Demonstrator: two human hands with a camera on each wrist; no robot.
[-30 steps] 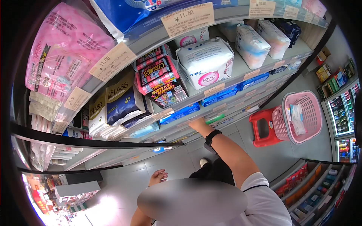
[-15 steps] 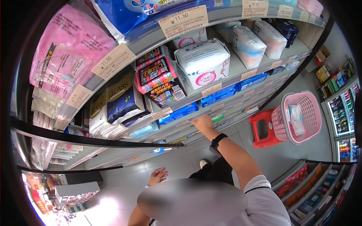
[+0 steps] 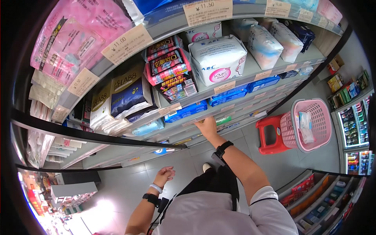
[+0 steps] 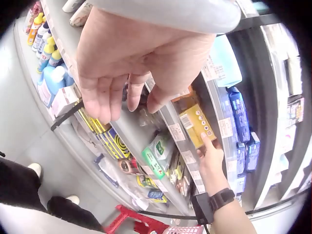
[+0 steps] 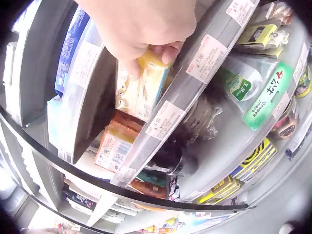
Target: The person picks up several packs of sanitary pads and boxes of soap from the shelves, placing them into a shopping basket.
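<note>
On a lower shelf my right hand (image 3: 206, 127) grips a small yellow box (image 4: 197, 126), its thumb lying on the printed face. Seen from the right wrist, the fingers curl over the box's yellow end, and its pale printed side (image 5: 139, 90) shows below them. An orange-and-white box (image 5: 117, 144) sits beside it on the same shelf. My left hand (image 3: 164, 176) hangs in the air before the shelves with loosely bent fingers and nothing in it. In the left wrist view that hand (image 4: 141, 63) overlaps the shelves.
Above the right hand, the shelf lip (image 3: 250, 74) and white ABC packs (image 3: 217, 58) stick out. A pink basket (image 3: 309, 125) with packs inside sits on a red stool (image 3: 270, 135) to the right. Another low rack (image 3: 321, 203) stands at the lower right.
The head view has tilted, showing more of the left forearm and torso. The right hand stays at the same lower shelf, its wrist turned slightly. The left hand has lifted a little.
</note>
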